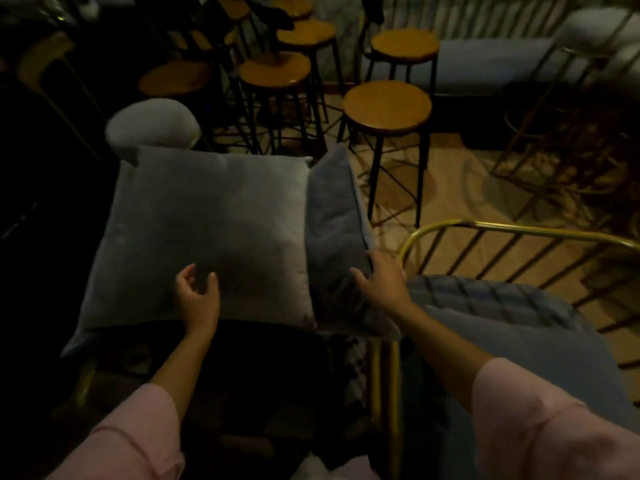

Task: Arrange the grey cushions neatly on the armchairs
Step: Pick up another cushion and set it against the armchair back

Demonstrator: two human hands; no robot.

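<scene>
Large square grey velvet cushion point(207, 237) lying flat and slightly tilted on dark armchair with gold metal legs point(382, 393); second darker grey cushion point(334, 230) standing on edge just beside it, on the right. Left hand point(197, 296) above near edge of large cushion, fingers loosely curled, holding nothing. Right hand point(382, 278) gripping lower edge of upright cushion. Round wooden stools with black legs point(386, 107) behind

We see the large grey cushion point(207, 237) in soft, matt, velvety cloth. The stool point(387, 106) shows a smooth wooden seat on matt black metal legs. The armchair frame point(485, 227) gleams as glossy brass-coloured metal
</scene>
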